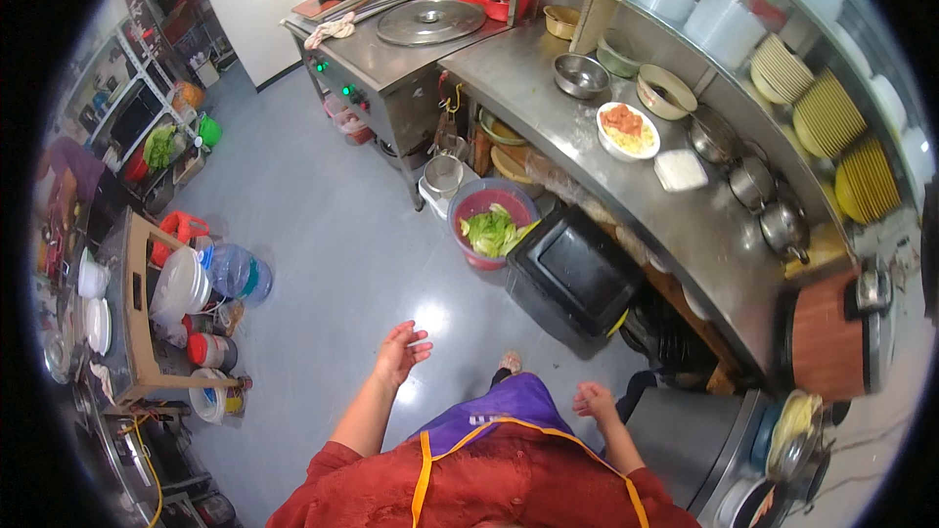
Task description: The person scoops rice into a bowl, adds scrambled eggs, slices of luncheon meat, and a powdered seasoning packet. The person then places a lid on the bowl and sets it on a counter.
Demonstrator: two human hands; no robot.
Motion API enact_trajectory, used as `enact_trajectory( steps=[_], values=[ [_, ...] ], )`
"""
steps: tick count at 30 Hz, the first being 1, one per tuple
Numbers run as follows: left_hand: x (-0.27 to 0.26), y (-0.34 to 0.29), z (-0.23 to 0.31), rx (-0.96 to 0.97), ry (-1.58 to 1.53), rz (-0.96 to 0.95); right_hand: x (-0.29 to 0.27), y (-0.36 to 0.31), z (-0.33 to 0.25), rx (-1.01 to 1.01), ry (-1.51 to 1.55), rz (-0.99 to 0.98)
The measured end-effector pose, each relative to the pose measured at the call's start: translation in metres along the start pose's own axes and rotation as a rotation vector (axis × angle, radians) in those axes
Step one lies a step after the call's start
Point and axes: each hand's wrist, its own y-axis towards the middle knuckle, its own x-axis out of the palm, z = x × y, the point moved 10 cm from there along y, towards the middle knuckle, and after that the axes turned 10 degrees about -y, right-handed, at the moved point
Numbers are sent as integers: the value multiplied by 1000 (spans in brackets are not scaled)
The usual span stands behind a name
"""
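Note:
My left hand point(399, 352) is held out over the grey floor point(293, 264), its fingers apart and nothing in them. My right hand point(593, 399) hangs beside the purple apron point(489, 409), fingers loosely bent and holding nothing. Ahead of me a pinkish tub point(476, 259) on the floor holds green leafy vegetables point(492, 232). Next to it, the black lidded bin point(574, 269) is the large thing nearest both hands. A white bowl point(627, 150) with yellow and reddish food stands on the steel counter point(626, 196), near a white square item point(681, 171).
Steel bowls and pots point(712, 135) line the counter, with stacked yellow plates point(829, 112) on the shelf. A cooker with a round metal lid point(430, 21) stands ahead. At left are a wooden-framed table point(137, 313) and a large water bottle point(238, 271). Another person point(83, 171) is at far left.

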Motion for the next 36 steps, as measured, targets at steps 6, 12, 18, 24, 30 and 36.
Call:
enact_trajectory(
  steps=[6, 12, 18, 24, 30, 36],
  values=[
    [92, 101, 48, 222, 272, 118, 65, 103, -136, -168, -207, -235],
    [113, 244, 109, 338, 353, 230, 157, 233, -339, -541, -150, -256],
    [75, 356, 140, 352, 401, 181, 246, 450, -475, -556, 133, -225],
    [-63, 311, 164, 222, 578, 378, 345, 643, -558, -737, 24, -380],
    [-163, 262, 184, 45, 393, 712, 346, 625, -551, -832, -728, -294],
    [-142, 293, 194, 68, 247, 642, 310, 560, -539, -758, -847, -219]
  ],
)
